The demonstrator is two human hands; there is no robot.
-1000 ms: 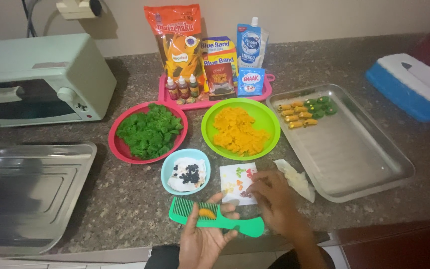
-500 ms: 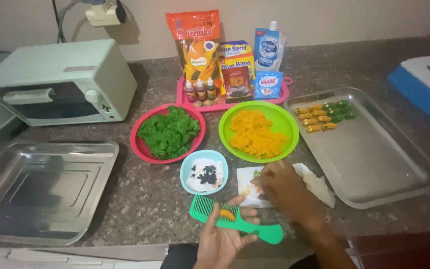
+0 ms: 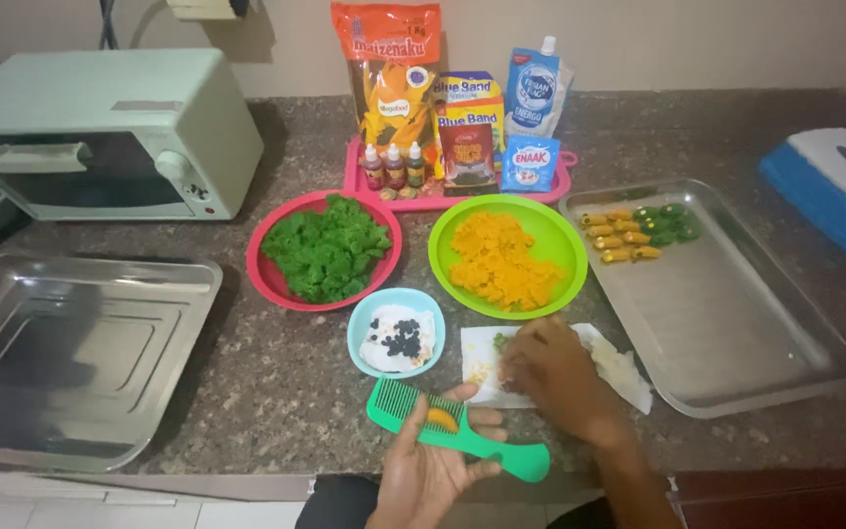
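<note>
Cradling a toothed green plastic comb (image 3: 452, 431) with an orange dough lump (image 3: 442, 419), the left hand (image 3: 428, 470) grips; right hand (image 3: 552, 372) pinches together over white paper (image 3: 482, 358) on the speckled stone worktop (image 3: 276, 392).

On the far pink tray (image 3: 354, 186) stand a tall orange bag (image 3: 389, 73) at left, then a yellow box (image 3: 469, 103). At right are a blue-white pouch (image 3: 538, 90) and a small blue sachet (image 3: 531, 163).

Counter layout
Oven (image 3: 100, 132) far left; two bowls (image 3: 325, 250) in the middle; trays (image 3: 707, 304) at both sides; comb (image 3: 452, 431) nearest.
</note>
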